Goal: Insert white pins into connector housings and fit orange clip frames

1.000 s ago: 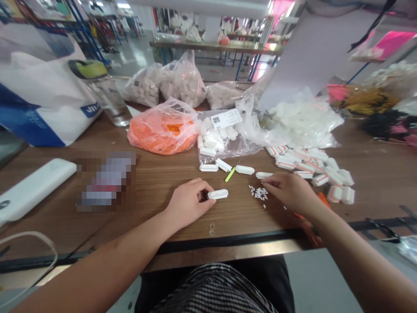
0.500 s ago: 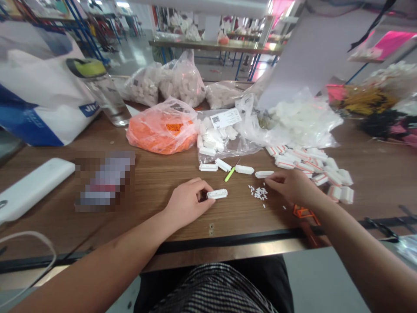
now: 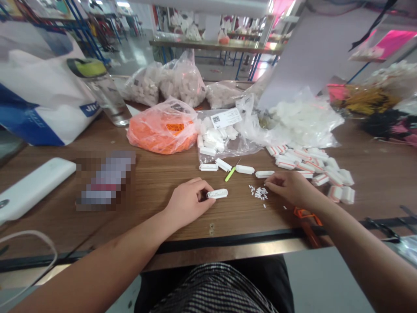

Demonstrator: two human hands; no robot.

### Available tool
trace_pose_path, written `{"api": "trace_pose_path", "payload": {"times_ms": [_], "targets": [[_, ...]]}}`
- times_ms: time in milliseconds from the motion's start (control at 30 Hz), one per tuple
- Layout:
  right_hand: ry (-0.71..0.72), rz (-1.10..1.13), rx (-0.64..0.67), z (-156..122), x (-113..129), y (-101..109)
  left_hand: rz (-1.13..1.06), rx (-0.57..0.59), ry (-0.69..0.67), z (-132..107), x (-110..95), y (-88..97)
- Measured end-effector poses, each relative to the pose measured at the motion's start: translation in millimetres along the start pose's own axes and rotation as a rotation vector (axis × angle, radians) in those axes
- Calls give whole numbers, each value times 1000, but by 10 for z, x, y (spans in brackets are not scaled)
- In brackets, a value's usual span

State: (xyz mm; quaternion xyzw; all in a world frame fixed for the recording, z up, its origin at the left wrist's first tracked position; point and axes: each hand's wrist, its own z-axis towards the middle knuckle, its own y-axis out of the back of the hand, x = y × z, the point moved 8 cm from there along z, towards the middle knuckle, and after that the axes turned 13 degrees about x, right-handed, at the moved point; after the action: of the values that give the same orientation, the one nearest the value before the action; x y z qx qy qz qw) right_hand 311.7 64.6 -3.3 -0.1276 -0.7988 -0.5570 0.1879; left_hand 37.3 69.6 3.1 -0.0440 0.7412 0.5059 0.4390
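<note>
My left hand (image 3: 191, 201) pinches one end of a white plastic connector housing (image 3: 218, 193) with a row of small openings along it. To the right, my right hand (image 3: 289, 188) has its thumb and fingertips closed together at the edge of a pile of tiny white pegs (image 3: 260, 193). Whether a peg is between those fingertips is too small to see. Just beyond them lies another white housing (image 3: 265, 174). Several more lie in a row to its left, with a green-handled pick (image 3: 230, 174) among them.
White housings with orange strips (image 3: 304, 167) are heaped at the right. Behind stand an orange-filled bag (image 3: 163, 132), a clear bag of white parts (image 3: 215, 139) and a water bottle (image 3: 109, 98). Orange frames (image 3: 308, 215) lie under my right forearm. A white power bank (image 3: 39, 187) is at far left.
My right hand's fingertips have shifted slightly down, toward the pegs and away from the nearby housing. My left hand holds its housing in the same place.
</note>
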Motion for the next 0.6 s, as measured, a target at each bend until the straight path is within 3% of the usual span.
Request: {"api": "trace_pose_path", "payload": {"times_ms": [133, 233, 367, 600], "targets": [[27, 137, -44, -23, 231, 2, -10, -1, 3, 7, 1, -2], [228, 251, -21, -37, 731, -70, -26, -9, 13, 5, 10, -3], [369, 122, 31, 1, 1261, -239, -43, -2, 26, -7, 19, -14], [408, -5, 29, 78, 1378, -322, -40, 0, 32, -8, 5, -7]]}}
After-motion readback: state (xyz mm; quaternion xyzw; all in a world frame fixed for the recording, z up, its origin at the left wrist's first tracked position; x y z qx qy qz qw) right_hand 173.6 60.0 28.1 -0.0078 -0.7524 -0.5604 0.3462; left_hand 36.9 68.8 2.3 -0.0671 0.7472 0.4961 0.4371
